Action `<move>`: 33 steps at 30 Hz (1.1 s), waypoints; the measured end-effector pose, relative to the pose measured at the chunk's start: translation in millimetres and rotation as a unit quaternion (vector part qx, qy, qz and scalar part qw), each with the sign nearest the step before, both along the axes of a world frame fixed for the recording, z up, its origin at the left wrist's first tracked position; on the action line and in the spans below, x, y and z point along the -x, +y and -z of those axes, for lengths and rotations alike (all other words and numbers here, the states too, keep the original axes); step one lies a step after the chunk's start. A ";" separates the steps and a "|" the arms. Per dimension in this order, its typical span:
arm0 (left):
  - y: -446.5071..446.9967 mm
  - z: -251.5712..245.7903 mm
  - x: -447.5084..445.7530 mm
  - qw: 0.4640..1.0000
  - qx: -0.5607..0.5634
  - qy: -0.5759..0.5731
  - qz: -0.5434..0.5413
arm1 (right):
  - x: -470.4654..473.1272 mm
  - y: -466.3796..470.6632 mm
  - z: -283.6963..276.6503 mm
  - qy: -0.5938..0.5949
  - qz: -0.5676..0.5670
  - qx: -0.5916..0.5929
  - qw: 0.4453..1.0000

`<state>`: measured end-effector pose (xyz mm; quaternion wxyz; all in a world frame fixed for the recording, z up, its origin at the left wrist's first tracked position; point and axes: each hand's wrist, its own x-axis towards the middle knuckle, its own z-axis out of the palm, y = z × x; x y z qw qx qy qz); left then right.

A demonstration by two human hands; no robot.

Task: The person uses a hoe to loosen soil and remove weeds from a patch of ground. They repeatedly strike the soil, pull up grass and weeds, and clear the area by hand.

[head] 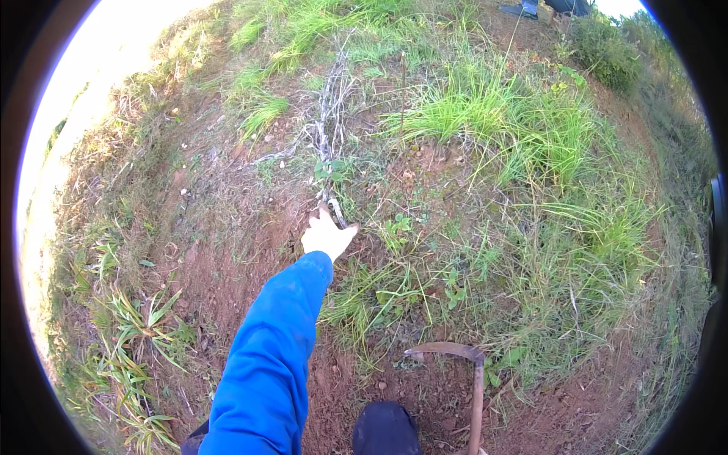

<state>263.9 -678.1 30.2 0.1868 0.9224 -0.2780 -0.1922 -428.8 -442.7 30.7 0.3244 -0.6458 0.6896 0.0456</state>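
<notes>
My left hand, in a blue sleeve, reaches out over the slope. Its thumb is spread away from the fingers, and the pale lower end of a bundle of dry woody stems lies in the gap. The fingertips are partly hidden against the stems. A sickle with a curved, rusty blade and wooden handle stands near the bottom, its blade pointing left just above the soil. Only a sliver of my right hand shows at the lower picture edge, around the handle.
Tufts of green grass grow ahead and to the right on reddish soil. Strap-leaved plants stand at the left. My dark-clad knee is below. Another person's shoe shows at the top, near a bush.
</notes>
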 end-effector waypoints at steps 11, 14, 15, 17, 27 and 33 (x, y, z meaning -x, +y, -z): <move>62.2 -6.3 -20.5 0.999 -0.005 0.051 0.010 | -5.7 -22.4 21.8 -0.020 -0.022 -0.047 0.998; 138.8 -32.5 -9.9 0.999 0.011 0.014 0.048 | -16.1 -27.9 26.5 -0.036 -0.035 -0.010 0.999; 172.5 -44.6 -6.6 0.997 0.033 -0.010 0.063 | -19.9 -29.4 25.0 -0.049 -0.017 -0.039 0.998; 249.5 -72.5 -4.5 0.998 0.053 -0.004 0.016 | -30.6 -32.8 22.2 -0.113 0.046 -0.166 0.978; 799.4 -139.4 245.7 0.853 0.275 0.109 -0.430 | -46.3 -34.1 26.0 -0.269 0.131 -0.195 0.934; 884.1 -52.9 469.9 0.786 0.099 0.050 -0.609 | -46.6 -35.2 19.4 -0.233 0.150 -0.242 0.930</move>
